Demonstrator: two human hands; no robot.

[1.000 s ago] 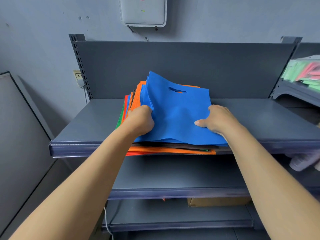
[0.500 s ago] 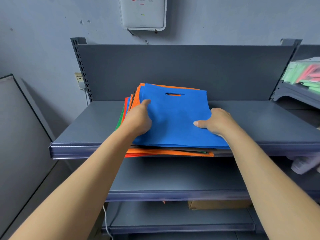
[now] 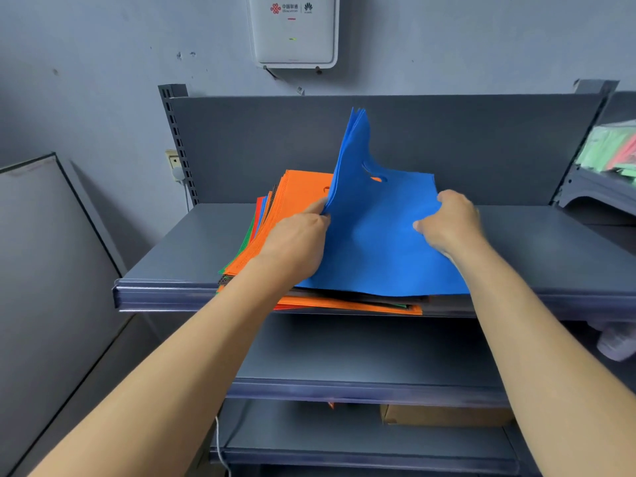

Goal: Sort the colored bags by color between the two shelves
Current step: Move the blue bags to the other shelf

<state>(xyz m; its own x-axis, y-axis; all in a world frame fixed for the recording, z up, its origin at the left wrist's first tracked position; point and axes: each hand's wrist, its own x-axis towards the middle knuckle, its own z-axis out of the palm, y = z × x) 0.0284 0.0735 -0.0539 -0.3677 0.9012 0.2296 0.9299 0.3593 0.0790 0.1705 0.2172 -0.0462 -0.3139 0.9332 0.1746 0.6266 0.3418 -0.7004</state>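
Head view suggests sorting is barely begun: left hand (image 3: 297,241) and right hand (image 3: 449,223) each curl their grip round the blue bags (image 3: 378,256), half-lifted off the mixed stack (image 3: 299,191) on the top shelf (image 3: 192,249); orange, red and green bags lie unsorted beneath.

Two hands, left hand (image 3: 296,241) and right hand (image 3: 447,225); one bag stack (image 3: 297,191), three shelves (image 3: 550,256), one router (image 3: 296,32), one cardboard box (image 3: 444,415).

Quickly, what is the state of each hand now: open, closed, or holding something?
Left hand: pinches the left edge of the blue bags.
Right hand: grips their right edge.
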